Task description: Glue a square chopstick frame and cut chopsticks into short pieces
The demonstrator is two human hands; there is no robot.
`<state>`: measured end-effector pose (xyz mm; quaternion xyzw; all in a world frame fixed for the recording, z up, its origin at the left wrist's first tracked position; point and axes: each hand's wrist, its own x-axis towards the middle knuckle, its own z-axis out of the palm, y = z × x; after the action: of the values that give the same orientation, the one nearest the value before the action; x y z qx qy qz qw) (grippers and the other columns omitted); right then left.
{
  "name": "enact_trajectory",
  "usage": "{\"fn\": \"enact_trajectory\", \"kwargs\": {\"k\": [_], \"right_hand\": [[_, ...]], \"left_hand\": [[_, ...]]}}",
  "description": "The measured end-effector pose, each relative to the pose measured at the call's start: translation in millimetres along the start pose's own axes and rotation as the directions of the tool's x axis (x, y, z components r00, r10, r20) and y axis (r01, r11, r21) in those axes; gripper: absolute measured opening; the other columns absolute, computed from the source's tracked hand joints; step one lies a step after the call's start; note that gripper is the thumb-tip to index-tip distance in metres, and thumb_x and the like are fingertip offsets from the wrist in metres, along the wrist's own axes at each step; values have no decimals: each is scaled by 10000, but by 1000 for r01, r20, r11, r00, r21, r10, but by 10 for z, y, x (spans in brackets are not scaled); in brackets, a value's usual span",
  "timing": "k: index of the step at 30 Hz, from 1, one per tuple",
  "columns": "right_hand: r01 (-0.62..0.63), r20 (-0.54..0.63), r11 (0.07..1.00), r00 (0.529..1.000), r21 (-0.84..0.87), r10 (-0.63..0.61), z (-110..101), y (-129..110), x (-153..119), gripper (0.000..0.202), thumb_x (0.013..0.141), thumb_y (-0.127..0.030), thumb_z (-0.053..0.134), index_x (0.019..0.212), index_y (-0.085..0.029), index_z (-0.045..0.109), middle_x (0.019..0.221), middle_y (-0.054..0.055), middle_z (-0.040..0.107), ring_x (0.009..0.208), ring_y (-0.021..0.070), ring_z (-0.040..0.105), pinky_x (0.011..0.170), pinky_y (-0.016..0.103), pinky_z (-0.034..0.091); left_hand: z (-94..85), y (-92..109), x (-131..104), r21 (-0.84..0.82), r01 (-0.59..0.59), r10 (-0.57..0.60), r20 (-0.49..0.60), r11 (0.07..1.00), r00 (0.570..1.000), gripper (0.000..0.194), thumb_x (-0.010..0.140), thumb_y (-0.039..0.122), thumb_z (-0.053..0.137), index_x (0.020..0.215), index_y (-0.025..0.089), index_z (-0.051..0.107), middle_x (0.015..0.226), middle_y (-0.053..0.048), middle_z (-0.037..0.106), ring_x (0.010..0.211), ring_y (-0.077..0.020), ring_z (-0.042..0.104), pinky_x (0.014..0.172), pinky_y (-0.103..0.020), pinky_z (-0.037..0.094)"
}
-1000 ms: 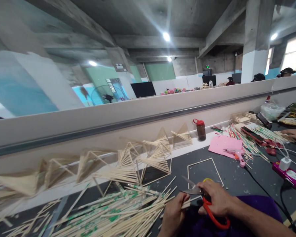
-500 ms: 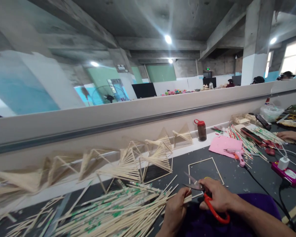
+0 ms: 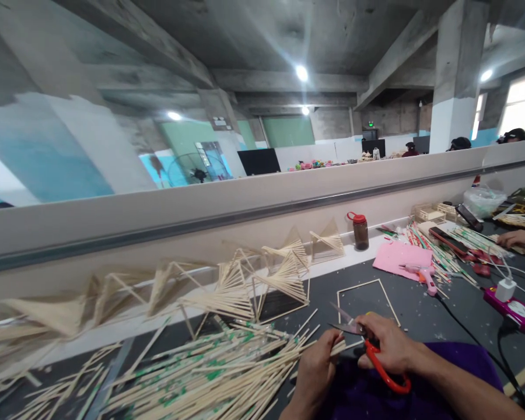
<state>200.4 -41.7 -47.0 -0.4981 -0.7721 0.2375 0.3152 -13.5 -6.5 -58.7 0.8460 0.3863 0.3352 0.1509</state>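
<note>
My left hand (image 3: 315, 368) is closed on a few thin wooden sticks (image 3: 339, 346), whose ends stick out to the right between thumb and fingers. In my right hand (image 3: 387, 344) are scissors (image 3: 387, 373) with red handles, their blades spread and pointing left, just above the left fingertips. A large pile of loose sticks (image 3: 210, 373), some in green-marked wrappers, lies to the left of my hands. Behind the scissors, a flat frame of sticks (image 3: 359, 286) rests on the dark table (image 3: 446, 315).
Twisted stick structures (image 3: 284, 277) line the back ledge beside a red-lidded bottle (image 3: 359, 232). A pink glue gun (image 3: 426, 277) touches a pink sheet (image 3: 398, 256); a purple power strip (image 3: 511, 309) is at right. Another person's hand (image 3: 518, 239) shows at the right edge.
The view has shifted slightly, so most things sit a little further right. Both hands keep their holds, and the scissors remain spread near the left fingertips.
</note>
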Motion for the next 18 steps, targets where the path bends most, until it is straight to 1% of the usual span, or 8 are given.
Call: {"fn": "enact_trajectory", "kwargs": {"k": [4, 9, 14, 18], "right_hand": [[42, -9, 999, 999, -4, -42, -6, 16, 1, 649, 606, -314, 742, 1216, -198, 552, 987, 35, 614, 833, 189, 546, 749, 316, 440], [53, -15, 999, 998, -12, -53, -17, 10, 8, 624, 609, -298, 740, 1199, -208, 557, 982, 27, 614, 822, 180, 547, 736, 305, 441], [58, -28, 998, 998, 2, -58, -58, -12, -18, 630, 627, -303, 747, 1217, -201, 552, 961, 28, 610, 797, 170, 546, 724, 297, 445], [58, -13, 998, 998, 12, -58, -125, -30, -58, 586, 688, -319, 717, 1232, -205, 530, 1008, 46, 605, 825, 175, 561, 763, 322, 454]], "left_hand": [[4, -12, -5, -38, -47, 46, -19, 998, 999, 234, 849, 217, 422, 988, 218, 610, 892, -44, 737, 826, -171, 709, 715, -242, 534], [16, -40, 0, 6, -97, 97, -70, 995, 993, 245, 832, 187, 426, 980, 221, 619, 858, -28, 739, 779, -167, 711, 672, -233, 535], [37, 11, 14, 47, -63, 66, -66, 997, 996, 246, 847, 210, 427, 984, 205, 631, 864, -49, 739, 759, -180, 704, 677, -260, 532], [68, 96, 17, 71, -10, 18, -109, 997, 994, 233, 891, 295, 440, 917, 185, 643, 790, -50, 718, 687, -165, 672, 635, -250, 506]]}}
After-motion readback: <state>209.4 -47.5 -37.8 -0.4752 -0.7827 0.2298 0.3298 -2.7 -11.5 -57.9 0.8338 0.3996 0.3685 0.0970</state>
